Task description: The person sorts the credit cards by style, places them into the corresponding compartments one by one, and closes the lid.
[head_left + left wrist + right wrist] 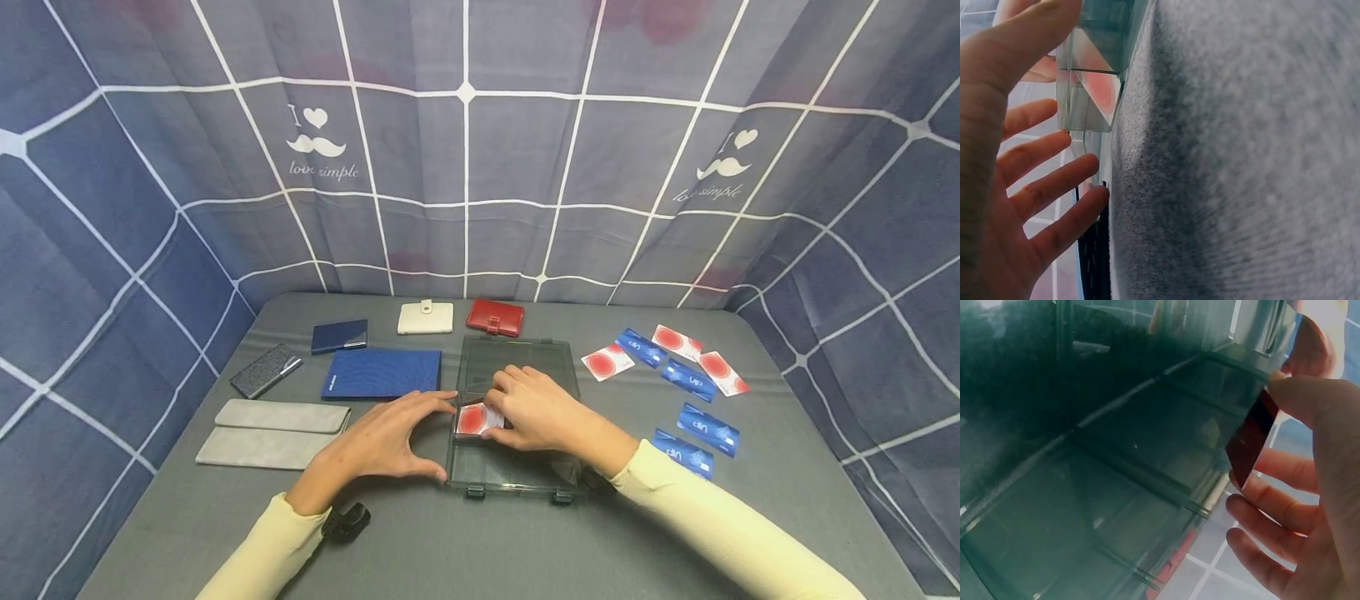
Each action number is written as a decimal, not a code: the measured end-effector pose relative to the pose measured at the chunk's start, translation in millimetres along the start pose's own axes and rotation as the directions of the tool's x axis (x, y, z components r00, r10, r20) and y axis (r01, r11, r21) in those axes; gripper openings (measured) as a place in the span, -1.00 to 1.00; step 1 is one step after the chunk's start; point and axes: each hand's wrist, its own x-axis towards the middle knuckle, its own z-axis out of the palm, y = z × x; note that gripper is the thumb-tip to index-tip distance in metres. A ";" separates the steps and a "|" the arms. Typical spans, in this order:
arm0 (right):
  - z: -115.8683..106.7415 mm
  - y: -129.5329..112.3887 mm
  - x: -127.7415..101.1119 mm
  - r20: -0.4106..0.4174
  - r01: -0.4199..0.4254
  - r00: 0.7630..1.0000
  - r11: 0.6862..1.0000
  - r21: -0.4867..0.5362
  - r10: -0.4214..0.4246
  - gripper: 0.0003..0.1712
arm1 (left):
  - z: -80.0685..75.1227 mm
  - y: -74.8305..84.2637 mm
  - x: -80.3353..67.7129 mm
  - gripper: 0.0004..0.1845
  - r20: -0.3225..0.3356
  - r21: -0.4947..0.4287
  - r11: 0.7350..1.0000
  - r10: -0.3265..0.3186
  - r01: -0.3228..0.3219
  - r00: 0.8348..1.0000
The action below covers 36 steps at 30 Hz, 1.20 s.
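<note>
A clear grey plastic box lies open in the middle of the grey table, its lid laid back. My right hand pinches a white card with a red circle inside the box's left part; the card's edge shows between thumb and fingers. My left hand stays open with spread fingers against the box's left wall.
Red-circle and blue cards lie scattered at the right. At the left lie a blue folder, a navy case, a dark patterned case and two grey pouches. A white wallet and a red wallet sit at the back.
</note>
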 end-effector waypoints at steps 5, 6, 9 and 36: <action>-0.8 -0.1 1.7 0.017 0.006 1.000 1.000 0.002 -0.006 -0.49 | -1.5 -0.3 -0.4 -0.08 -0.010 0.005 1.000 0.006 -0.006 1.000; -1.6 0.6 1.3 0.026 0.005 1.000 1.000 0.016 -0.006 -0.49 | -1.7 -0.3 -0.5 -0.08 -0.012 0.006 1.000 0.007 -0.007 1.000; -6.8 5.8 -1.4 0.056 -0.006 0.998 0.995 0.095 0.000 -0.51 | -2.7 0.0 -1.9 -0.09 -0.009 0.009 1.000 0.000 0.000 1.000; 38.2 202.3 -135.8 0.126 -0.348 0.937 0.847 0.401 0.325 -0.23 | 2.2 -4.5 -2.7 -0.08 0.006 0.007 1.000 0.008 -0.008 1.000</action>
